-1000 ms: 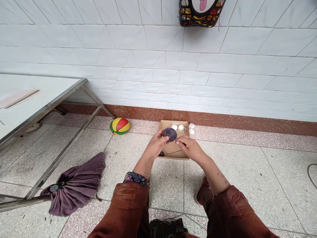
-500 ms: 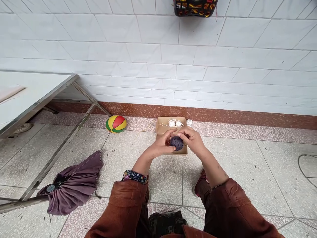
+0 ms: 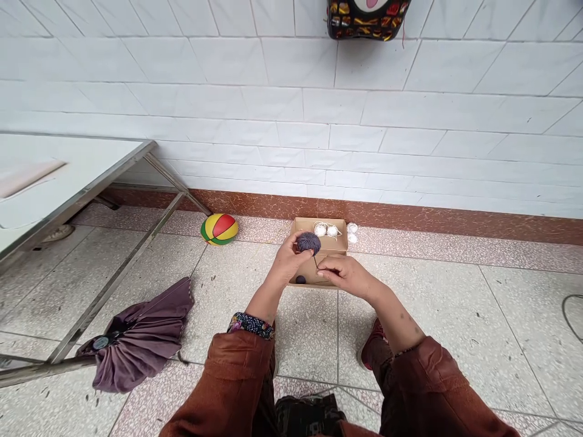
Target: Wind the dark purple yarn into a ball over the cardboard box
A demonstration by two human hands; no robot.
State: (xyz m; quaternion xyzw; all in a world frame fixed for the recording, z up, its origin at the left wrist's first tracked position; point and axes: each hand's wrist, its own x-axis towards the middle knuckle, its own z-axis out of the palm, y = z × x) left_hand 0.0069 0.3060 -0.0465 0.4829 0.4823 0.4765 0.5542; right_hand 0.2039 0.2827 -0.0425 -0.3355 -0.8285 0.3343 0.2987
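My left hand (image 3: 290,258) is closed around a dark grey-purple ball of yarn (image 3: 308,243), held above a shallow cardboard box (image 3: 325,280) on the floor. A strand of yarn (image 3: 315,262) runs down from the ball to my right hand (image 3: 342,274), whose thumb and fingers pinch it. In the near part of the box lies a small dark ball (image 3: 300,280). Two white yarn balls (image 3: 326,230) with loose ends sit in the far part. More white yarn (image 3: 352,232) rests on the floor just right of the box.
A yellow, red and green ball (image 3: 219,229) lies on the floor by the wall. To the left stands a metal-framed table (image 3: 91,158), with a folded purple umbrella (image 3: 146,340) near its leg. A patterned black bag (image 3: 368,21) hangs on the tiled wall.
The yarn ball has moved up and left in my left hand. My right hand has come down and away from it, drawing the strand out. The small dark ball in the box now shows.
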